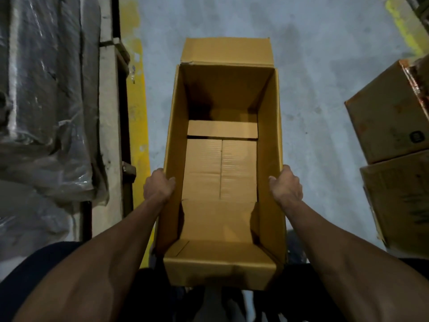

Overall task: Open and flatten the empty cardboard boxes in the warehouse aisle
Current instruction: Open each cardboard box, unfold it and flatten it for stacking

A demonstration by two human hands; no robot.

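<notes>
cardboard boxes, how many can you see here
3: one open brown cardboard box held between both hands mid-aisle, and two closed brown cardboard boxes stacked at the right edge, upper on lower. More may lie out of frame.

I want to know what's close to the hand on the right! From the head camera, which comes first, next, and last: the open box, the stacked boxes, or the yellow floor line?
From the right hand:
1. Open box: held, at centre.
2. Stacked boxes: off to its right.
3. Yellow floor line: across the box, far left.
</notes>
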